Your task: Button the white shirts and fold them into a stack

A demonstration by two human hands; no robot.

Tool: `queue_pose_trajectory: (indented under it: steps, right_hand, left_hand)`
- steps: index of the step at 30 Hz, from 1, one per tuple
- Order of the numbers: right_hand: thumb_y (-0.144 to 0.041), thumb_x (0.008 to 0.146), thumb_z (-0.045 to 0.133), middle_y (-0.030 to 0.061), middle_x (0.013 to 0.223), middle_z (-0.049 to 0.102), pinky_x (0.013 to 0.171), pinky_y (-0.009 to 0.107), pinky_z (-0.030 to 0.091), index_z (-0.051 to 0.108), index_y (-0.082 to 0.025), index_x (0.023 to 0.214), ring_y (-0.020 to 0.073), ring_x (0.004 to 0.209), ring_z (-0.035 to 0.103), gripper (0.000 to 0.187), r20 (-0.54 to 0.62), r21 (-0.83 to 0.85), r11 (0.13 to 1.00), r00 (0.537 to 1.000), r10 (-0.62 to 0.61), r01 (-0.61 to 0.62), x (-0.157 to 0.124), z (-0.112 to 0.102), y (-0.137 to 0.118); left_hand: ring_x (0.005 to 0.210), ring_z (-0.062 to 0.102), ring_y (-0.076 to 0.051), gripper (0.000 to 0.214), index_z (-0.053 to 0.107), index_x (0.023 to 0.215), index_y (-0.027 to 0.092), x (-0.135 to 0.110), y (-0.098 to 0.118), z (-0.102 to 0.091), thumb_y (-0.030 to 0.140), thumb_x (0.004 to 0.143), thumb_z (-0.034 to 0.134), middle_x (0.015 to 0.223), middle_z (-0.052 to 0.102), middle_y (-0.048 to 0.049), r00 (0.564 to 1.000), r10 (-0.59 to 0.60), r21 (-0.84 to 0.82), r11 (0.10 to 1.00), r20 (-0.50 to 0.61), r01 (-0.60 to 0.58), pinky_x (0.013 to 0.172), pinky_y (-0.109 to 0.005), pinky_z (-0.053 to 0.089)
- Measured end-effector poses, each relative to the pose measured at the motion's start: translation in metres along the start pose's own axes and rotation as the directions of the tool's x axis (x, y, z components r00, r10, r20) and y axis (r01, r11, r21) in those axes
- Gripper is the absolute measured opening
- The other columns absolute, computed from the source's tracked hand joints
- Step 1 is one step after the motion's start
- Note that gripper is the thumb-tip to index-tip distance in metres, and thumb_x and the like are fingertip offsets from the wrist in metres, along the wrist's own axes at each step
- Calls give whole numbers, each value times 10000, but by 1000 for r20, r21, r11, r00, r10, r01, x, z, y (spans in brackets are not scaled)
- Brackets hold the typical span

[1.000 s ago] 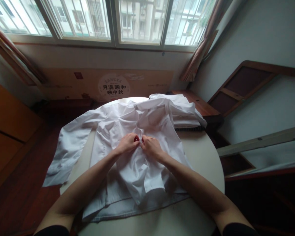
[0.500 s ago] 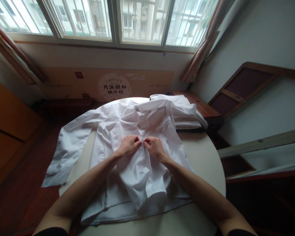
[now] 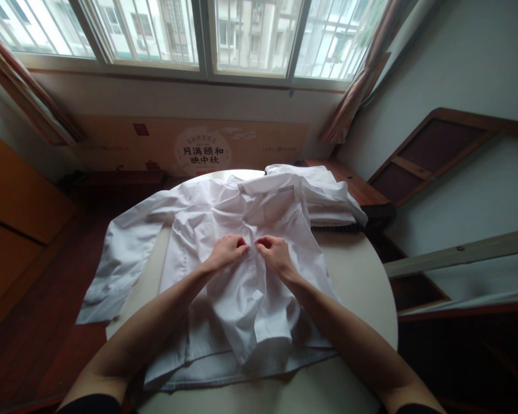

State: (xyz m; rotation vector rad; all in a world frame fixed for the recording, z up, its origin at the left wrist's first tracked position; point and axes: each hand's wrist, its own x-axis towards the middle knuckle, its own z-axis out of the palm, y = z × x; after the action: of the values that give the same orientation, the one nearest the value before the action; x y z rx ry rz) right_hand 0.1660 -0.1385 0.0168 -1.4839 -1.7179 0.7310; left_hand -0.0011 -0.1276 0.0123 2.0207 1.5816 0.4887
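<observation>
A white shirt lies spread over a round table, its collar toward the window and one sleeve hanging off the left edge. Along the middle of its front runs the placket, where both hands meet. My left hand pinches the cloth on the left of the placket with thumb and fingers. Just across from it, my right hand grips the opposite edge in a similar pinch. Only a small gap parts the two sets of fingertips. Any button between them is too small to make out.
The pale round table carries a folded stack of white clothes at its back right. A wooden cabinet stands behind that. On the right is a wooden rail, and a barred window lies ahead.
My right hand has shifted slightly right and up, widening the gap between the fingertips a little. The left hand stays almost where it was, and the shirt lies much the same.
</observation>
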Motion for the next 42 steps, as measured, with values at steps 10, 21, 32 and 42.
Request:
queue_pose_trajectory:
  steps: [10, 21, 32, 42]
  right_hand:
    - [-161, 739, 594, 48, 826, 749, 759, 271, 502, 750, -189, 844, 184, 765, 687, 190, 72, -87, 995, 997, -37, 44, -5, 10, 1]
    - [-196, 713, 561, 41, 776, 740, 697, 275, 518, 743, -166, 808, 170, 710, 668, 208, 155, 267, 954, 983, 95, -134, 0, 13, 9]
    - [-192, 675, 619, 18, 637, 680, 540, 234, 469, 683, -151, 712, 132, 544, 602, 85, 197, 320, 923, 968, 157, -215, 6, 18, 3]
    - [-169, 842, 511, 75, 834, 695, 732, 257, 409, 686, -155, 821, 176, 758, 611, 177, 38, -308, 923, 973, -229, 230, -14, 27, -1]
  left_hand:
    - [674, 584, -150, 220, 711, 762, 150, 1, 3, -2, 276, 785, 533, 713, 681, -31, 1000, -30, -69, 997, 4, 30, 602, -229, 392]
    - [670, 582, -149, 232, 733, 781, 153, 1, 3, -1, 278, 763, 539, 728, 692, -38, 998, -56, -99, 994, -3, 56, 598, -228, 404]
    - [634, 563, -127, 227, 713, 715, 137, 0, -1, 0, 226, 740, 505, 680, 674, -20, 998, -51, -284, 958, -47, 35, 561, -205, 389]
    - [498, 480, -77, 201, 615, 661, 92, -8, 5, 10, 285, 718, 617, 545, 548, -12, 974, -213, -776, 600, 80, 195, 503, -203, 399]
